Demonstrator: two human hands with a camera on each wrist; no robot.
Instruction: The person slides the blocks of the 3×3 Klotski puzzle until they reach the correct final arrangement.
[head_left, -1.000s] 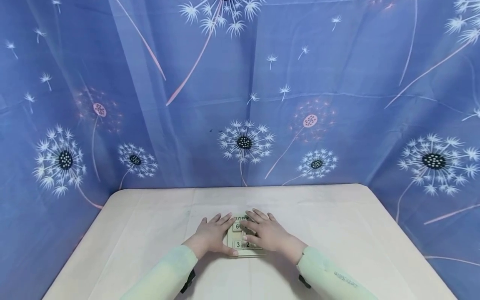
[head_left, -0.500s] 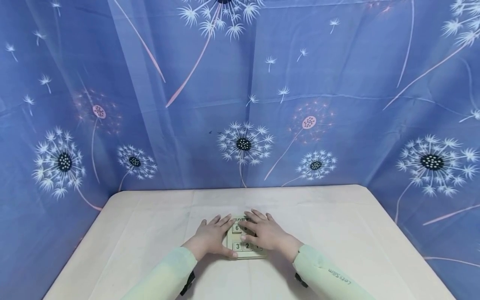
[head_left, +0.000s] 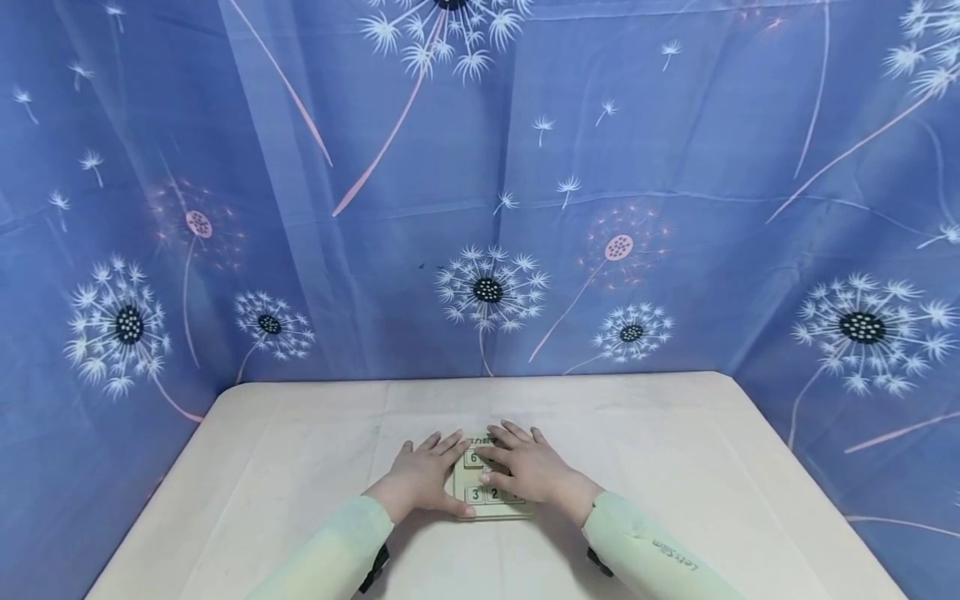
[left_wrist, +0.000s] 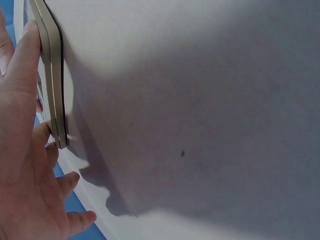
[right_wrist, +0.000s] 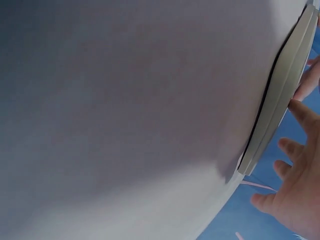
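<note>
A pale green number sliding puzzle [head_left: 495,510] lies flat on the table in the head view. Its tiles 6, 3 and 2 can be read, while my right fingers cover others. At the puzzle's left side, my left hand [head_left: 422,473] holds the frame, thumb on the near left corner and forefinger by the far left one. Spread over the right part is my right hand [head_left: 542,471], its thumb and forefinger extended across the tiles. Both wrist views show the puzzle's thick side edge, with my left hand [left_wrist: 25,150] and right hand [right_wrist: 300,170] beside it.
A pale cloth covers the table [head_left: 300,450]. Behind and on both sides hangs a blue curtain [head_left: 390,275] with a dandelion print. Light green sleeves [head_left: 330,550] cover my forearms, and dark straps show under the wrists.
My right thumb and forefinger have shifted slightly left over the tiles, and the right forearm has come slightly left. My left hand keeps its place on the puzzle.
</note>
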